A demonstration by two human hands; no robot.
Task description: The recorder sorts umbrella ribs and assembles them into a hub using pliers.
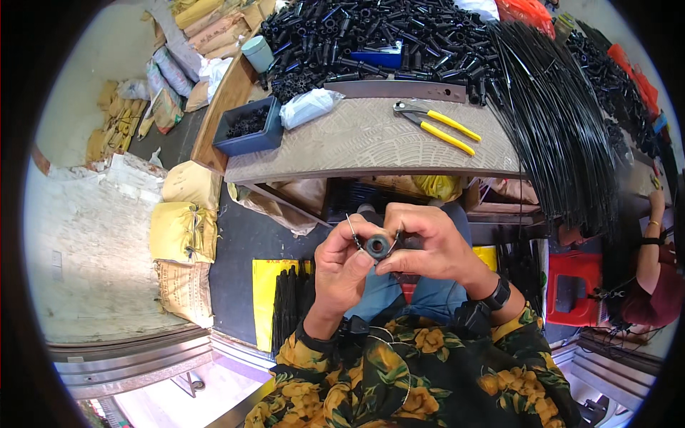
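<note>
Both hands meet in front of my lap around a small black tubular part (377, 247), its round hollow end facing up. My left hand (339, 274) grips it from the left with thumb and fingers closed. From the other side my right hand (435, 246) pinches at it, thumb and forefinger on its edge. A thin dark wire-like piece (353, 232) sticks up by the left fingers, and another short dark piece (397, 234) shows at the right fingertips; how they join the part is hidden by the fingers.
Beyond my hands stands a workbench (342, 146) with yellow-handled pliers (446, 132), a grey-blue bin (250, 128) of small black pieces and a heap of black tubular parts (392, 28). Long black strips (556, 121) hang over its right side. A co-worker's arm (651, 242) and a red stool (571, 285) are at right.
</note>
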